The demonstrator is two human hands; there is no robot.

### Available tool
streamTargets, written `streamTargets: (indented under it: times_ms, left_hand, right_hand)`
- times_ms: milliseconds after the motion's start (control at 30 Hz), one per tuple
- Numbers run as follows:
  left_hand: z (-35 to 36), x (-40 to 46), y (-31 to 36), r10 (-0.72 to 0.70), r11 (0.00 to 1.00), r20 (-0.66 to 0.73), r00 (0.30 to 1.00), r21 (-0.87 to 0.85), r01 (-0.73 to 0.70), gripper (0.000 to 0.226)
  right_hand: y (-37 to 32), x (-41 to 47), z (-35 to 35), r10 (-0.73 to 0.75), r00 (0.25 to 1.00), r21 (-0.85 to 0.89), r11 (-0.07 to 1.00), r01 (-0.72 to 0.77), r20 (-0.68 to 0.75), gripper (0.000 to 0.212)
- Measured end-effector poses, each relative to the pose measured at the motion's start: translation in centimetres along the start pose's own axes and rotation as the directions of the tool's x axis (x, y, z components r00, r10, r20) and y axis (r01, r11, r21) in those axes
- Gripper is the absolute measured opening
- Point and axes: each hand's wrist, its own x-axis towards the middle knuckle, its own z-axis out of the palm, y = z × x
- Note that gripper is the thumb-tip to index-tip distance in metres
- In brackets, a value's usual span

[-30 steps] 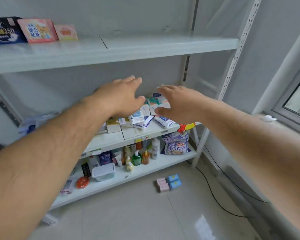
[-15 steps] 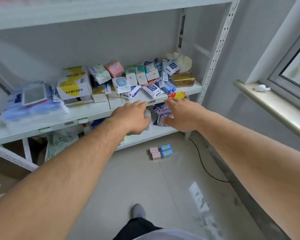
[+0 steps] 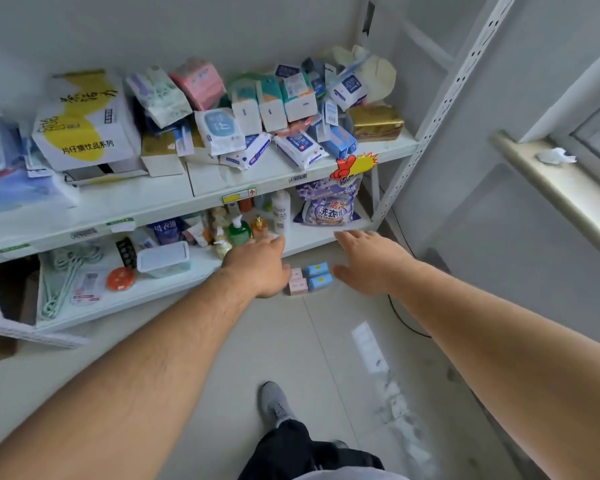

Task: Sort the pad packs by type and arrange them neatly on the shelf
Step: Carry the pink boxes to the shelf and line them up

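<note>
1. The left hand (image 3: 260, 268) is reaching down over the floor (image 3: 243, 344), fingers loosely spread and gripping nothing.
2. The right hand (image 3: 368, 261) is stretching out beside it, palm down, fingers apart and empty.
3. Four small pad packs (image 3: 309, 280), two pink and two blue, are lying together on the floor between the two hands, just in front of the bottom shelf (image 3: 309, 237).
4. More pad packs (image 3: 274, 109) are sitting jumbled in a pile on the middle shelf (image 3: 153, 199) above.
</note>
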Motion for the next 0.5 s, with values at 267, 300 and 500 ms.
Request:
streamTargets:
  times_ms: [267, 300, 500]
  left_hand:
    - [4.6, 7.3, -2.4, 0.016, 1.000, 0.136, 0.991, 0.001, -0.016, 0.062]
    - [5.2, 8.2, -2.5, 0.018, 1.000, 0.142, 0.990, -0.005, -0.017, 0.061]
    - [10.6, 14.3, -2.8, 0.007, 0.998, 0.176, 0.984, -0.055, 0.002, 0.063]
  right_hand:
    - [1.1, 7.6, 5.1, 0.028, 0.991, 0.026, 0.999, -0.032, 0.133, 0.076]
    - [1.4, 8.6, 5.8, 0.029, 0.989, 0.026, 0.999, -0.033, 0.147, 0.075]
    - [3.9, 15.8, 11.2, 0.011, 0.979, 0.035, 0.999, -0.018, 0.204, 0.074]
